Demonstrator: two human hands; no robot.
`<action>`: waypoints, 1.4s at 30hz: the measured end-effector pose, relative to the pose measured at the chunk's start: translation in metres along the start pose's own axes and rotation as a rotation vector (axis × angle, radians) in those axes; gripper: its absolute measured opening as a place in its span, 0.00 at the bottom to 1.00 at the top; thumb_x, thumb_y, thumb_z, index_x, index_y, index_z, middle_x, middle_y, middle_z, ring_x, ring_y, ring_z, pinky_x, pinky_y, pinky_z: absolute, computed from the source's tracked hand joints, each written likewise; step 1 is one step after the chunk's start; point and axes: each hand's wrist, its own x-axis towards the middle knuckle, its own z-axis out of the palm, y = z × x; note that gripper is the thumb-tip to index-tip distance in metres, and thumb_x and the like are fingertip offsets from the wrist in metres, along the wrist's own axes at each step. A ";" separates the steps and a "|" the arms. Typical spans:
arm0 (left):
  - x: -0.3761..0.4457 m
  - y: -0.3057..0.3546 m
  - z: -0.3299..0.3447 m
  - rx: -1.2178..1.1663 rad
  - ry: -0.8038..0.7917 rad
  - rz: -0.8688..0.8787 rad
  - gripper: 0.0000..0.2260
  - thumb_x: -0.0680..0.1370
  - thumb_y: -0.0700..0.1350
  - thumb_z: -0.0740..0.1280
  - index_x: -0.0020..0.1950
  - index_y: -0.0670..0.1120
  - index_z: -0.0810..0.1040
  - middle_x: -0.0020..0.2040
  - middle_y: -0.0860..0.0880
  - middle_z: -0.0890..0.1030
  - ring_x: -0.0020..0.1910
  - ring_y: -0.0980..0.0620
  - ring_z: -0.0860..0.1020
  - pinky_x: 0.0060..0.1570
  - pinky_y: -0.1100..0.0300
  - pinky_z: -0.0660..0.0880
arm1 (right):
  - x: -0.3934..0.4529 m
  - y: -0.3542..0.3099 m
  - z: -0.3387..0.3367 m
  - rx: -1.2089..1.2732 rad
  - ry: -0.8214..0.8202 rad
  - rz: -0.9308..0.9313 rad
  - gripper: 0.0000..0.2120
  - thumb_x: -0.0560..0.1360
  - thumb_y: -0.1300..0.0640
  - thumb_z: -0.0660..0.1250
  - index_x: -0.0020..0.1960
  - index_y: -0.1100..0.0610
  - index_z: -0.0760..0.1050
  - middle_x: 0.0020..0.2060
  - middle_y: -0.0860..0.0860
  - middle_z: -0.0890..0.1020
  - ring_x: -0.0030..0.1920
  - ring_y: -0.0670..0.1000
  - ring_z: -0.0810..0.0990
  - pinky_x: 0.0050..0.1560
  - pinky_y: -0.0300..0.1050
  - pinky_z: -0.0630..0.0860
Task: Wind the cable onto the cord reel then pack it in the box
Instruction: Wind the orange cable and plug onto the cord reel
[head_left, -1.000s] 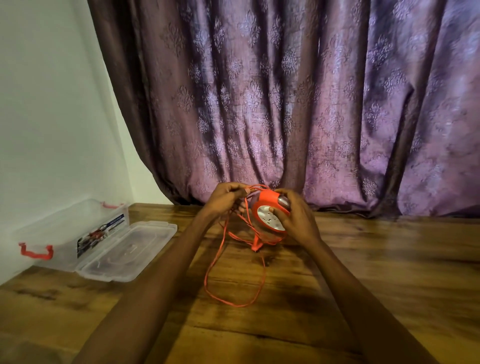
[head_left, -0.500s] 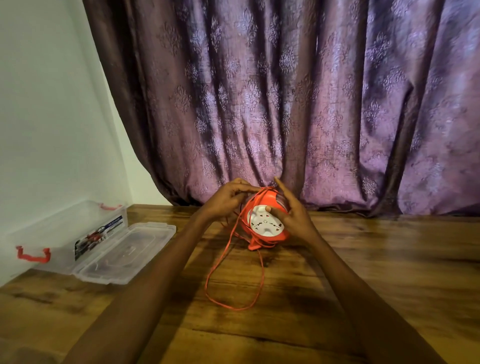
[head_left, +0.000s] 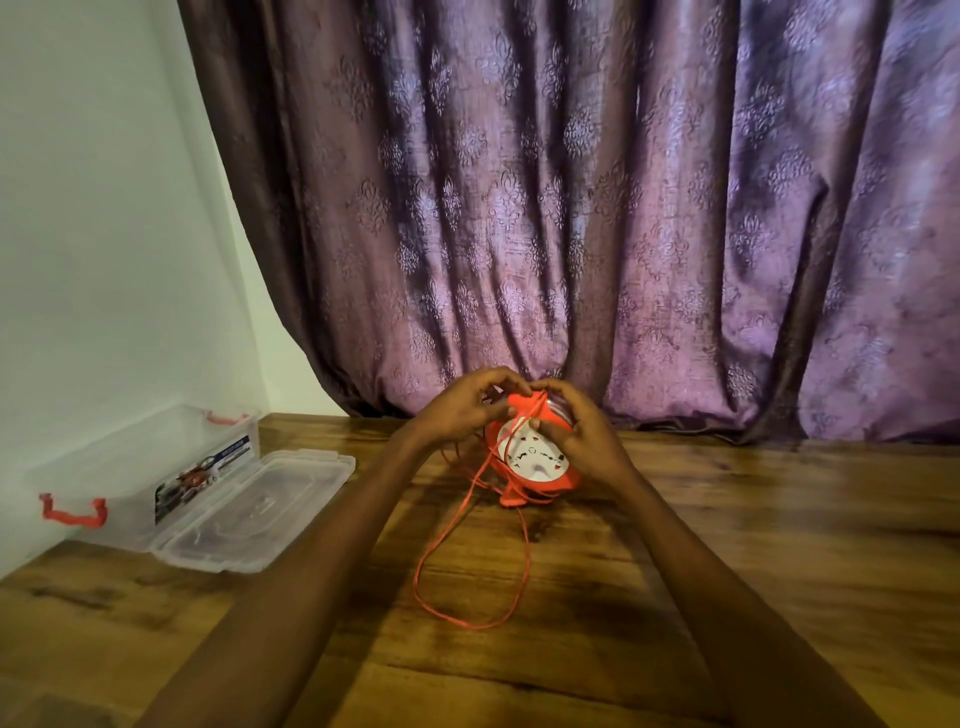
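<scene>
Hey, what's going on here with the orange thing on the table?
A person is winding an orange cable onto a cord reel over a wooden table. The right hand grips the reel, and the left hand guides the cable at its top. A long loop of cable lies unwound on the table. The clear plastic box sits open at the left, nothing packed yet.

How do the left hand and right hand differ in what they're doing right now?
The left hand pinches the orange cable above the cord reel; the right hand grips the reel itself, thumb on its white socket face. The left hand sits at the reel's top left, the right hand wraps its right side. Both are raised above the wooden table.
</scene>
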 end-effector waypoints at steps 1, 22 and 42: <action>-0.001 -0.003 0.000 -0.026 0.029 -0.038 0.13 0.75 0.35 0.72 0.56 0.48 0.78 0.53 0.53 0.80 0.51 0.62 0.79 0.52 0.64 0.73 | -0.001 0.000 0.001 0.007 0.020 0.012 0.24 0.73 0.58 0.74 0.61 0.36 0.72 0.63 0.47 0.79 0.62 0.47 0.79 0.63 0.59 0.76; -0.012 -0.023 -0.014 -0.326 0.103 -0.326 0.12 0.72 0.37 0.76 0.53 0.46 0.80 0.41 0.55 0.82 0.37 0.61 0.79 0.37 0.68 0.76 | -0.025 0.010 -0.036 -0.494 0.177 -0.142 0.10 0.78 0.52 0.65 0.58 0.47 0.79 0.52 0.50 0.77 0.53 0.52 0.79 0.49 0.50 0.77; -0.015 -0.003 -0.036 -0.927 0.691 -0.499 0.06 0.78 0.42 0.70 0.42 0.47 0.77 0.28 0.54 0.79 0.25 0.61 0.75 0.26 0.67 0.74 | -0.024 0.023 -0.062 -0.767 -0.303 0.281 0.12 0.75 0.45 0.64 0.55 0.39 0.83 0.57 0.46 0.84 0.58 0.53 0.82 0.56 0.49 0.78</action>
